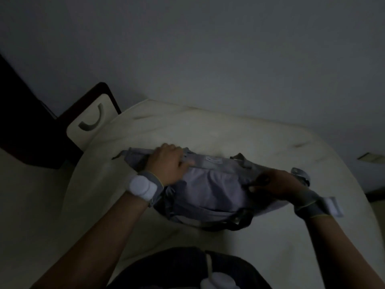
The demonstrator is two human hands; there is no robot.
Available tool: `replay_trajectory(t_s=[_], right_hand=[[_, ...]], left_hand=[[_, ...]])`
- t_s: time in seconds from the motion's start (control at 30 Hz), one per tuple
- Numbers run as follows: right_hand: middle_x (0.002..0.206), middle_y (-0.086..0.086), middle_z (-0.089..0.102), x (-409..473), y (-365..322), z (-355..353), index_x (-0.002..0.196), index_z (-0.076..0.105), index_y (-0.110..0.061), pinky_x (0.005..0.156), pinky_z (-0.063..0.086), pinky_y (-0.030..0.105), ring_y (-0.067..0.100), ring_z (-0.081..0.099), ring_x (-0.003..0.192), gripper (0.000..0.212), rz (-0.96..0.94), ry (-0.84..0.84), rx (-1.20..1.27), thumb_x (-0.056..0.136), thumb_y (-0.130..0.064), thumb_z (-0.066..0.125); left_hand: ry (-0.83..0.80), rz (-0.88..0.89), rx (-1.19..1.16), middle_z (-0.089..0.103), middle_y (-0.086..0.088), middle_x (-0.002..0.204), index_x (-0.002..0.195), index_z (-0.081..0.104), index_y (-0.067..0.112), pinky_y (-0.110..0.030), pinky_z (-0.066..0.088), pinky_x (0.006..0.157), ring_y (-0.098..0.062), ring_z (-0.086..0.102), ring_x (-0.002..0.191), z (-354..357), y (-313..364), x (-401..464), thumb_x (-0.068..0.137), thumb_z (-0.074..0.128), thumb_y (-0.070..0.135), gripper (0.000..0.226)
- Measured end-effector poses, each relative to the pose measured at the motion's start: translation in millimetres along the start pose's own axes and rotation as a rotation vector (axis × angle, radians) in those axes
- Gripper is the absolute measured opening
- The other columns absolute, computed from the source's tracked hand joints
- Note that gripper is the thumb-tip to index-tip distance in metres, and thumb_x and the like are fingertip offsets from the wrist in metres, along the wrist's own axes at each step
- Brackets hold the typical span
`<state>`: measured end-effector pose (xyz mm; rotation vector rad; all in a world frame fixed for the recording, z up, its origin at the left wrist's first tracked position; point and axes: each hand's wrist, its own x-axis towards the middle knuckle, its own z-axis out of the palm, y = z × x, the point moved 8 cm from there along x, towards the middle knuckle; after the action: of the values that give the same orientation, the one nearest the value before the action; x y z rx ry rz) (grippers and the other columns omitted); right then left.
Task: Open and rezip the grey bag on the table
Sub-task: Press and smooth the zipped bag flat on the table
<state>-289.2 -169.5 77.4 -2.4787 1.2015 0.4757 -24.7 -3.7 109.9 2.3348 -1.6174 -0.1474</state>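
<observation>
The grey bag (210, 190) lies flat on a round table under a cream cloth (208, 130), its long side running left to right. My left hand (168, 163) grips the bag's upper left edge, fingers curled over the top band. My right hand (273, 182) is at the bag's right end, fingertips pinched together on the fabric; the dim, blurred picture hides whether a zip pull is between them. Dark straps (235, 222) trail from the bag's near edge. Both wrists wear grey bands with white units.
A cream chair back with a dark frame (89, 119) stands at the table's far left. Grey wall fills the background. A small light object (370, 158) sits at the far right. My dark-clothed lap (187, 270) is below.
</observation>
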Motion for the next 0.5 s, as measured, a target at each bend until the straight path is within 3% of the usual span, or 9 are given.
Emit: replay_trajectory(t_s=[0.07,0.17,0.23,0.37,0.5], right_hand=[[0.115,-0.005,0.069,-12,21,7,0.11,0.069,-0.032,0.094,0.048,0.036,0.02,0.062,0.106,0.046,-0.022,0.043,-0.064,0.075,-0.061,0.063],[0.113,-0.002,0.07,-19,28,34,0.11,0.069,-0.032,0.092,0.05,0.034,0.021,0.065,0.103,0.026,0.033,0.156,-0.074,0.086,-0.037,0.058],[0.108,0.004,0.071,-20,23,57,0.107,0.071,-0.025,0.086,0.052,0.033,0.025,0.066,0.098,0.024,0.083,0.172,-0.037,0.086,-0.025,0.057],[0.093,0.008,0.074,-50,13,48,0.095,0.072,-0.017,0.072,0.054,0.033,0.029,0.069,0.085,0.019,0.065,0.321,-0.056,0.083,-0.024,0.059],[0.095,0.013,0.071,-89,9,-42,0.096,0.069,-0.017,0.066,0.049,0.036,0.036,0.067,0.086,0.021,0.017,0.528,-0.031,0.075,-0.018,0.067]], left_hand=[[-0.188,0.096,-0.035,0.065,-0.009,0.098,0.086,0.06,0.015,-0.033,0.049,0.076,-0.031,0.06,0.091,42,32,-11,0.077,0.055,0.063,0.049],[-0.31,0.162,0.097,0.067,-0.007,0.099,0.091,0.061,0.017,-0.03,0.047,0.072,-0.027,0.062,0.089,84,46,-30,0.076,0.059,0.061,0.046],[-0.292,0.142,0.076,0.069,-0.008,0.09,0.081,0.063,0.016,-0.026,0.039,0.064,-0.027,0.063,0.082,91,42,-39,0.081,0.059,0.05,0.034],[-0.176,0.135,0.016,0.07,-0.011,0.07,0.064,0.065,0.012,-0.024,0.037,0.052,-0.029,0.066,0.065,69,45,-58,0.081,0.057,0.031,0.027],[0.007,0.129,0.101,0.07,-0.015,0.084,0.078,0.067,0.013,-0.035,0.049,0.062,-0.036,0.066,0.079,-18,58,-36,0.082,0.057,0.032,0.021]])
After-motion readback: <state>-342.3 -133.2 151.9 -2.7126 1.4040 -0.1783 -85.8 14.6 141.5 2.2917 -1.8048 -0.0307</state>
